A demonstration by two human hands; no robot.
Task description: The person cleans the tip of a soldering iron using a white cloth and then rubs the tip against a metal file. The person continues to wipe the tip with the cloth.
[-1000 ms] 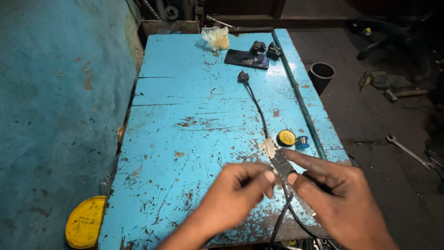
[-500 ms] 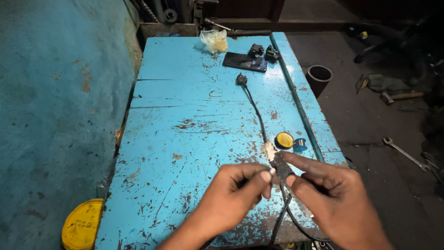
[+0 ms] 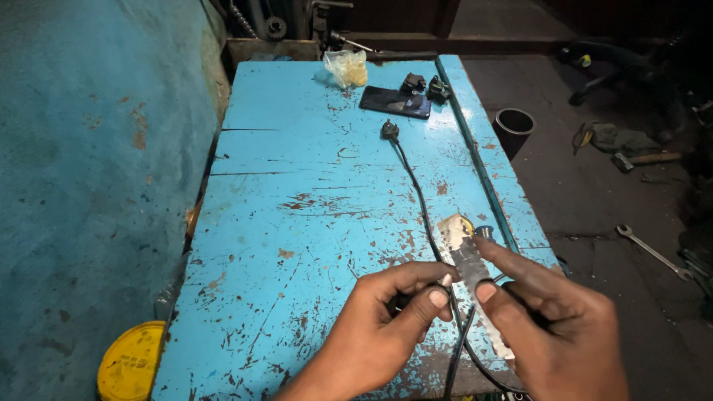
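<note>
Two hands [image 3: 386, 327] [image 3: 557, 327], one blade [image 3: 468, 260], one black cable [image 3: 416, 186], one phone [image 3: 396, 102], one bag [image 3: 347, 68], two wrenches [image 3: 653, 251] [image 3: 639, 158], one cup [image 3: 513, 128].

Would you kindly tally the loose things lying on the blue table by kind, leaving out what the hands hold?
Phone: 1
Black cable with plug: 1
Crumpled plastic bag: 1
Small black parts: 2
Total: 5
A yellow round thing by the blade is too hidden to class.

Bare tabletop [image 3: 297, 148] left of cable [image 3: 416, 193], phone [image 3: 396, 102] far end
</note>
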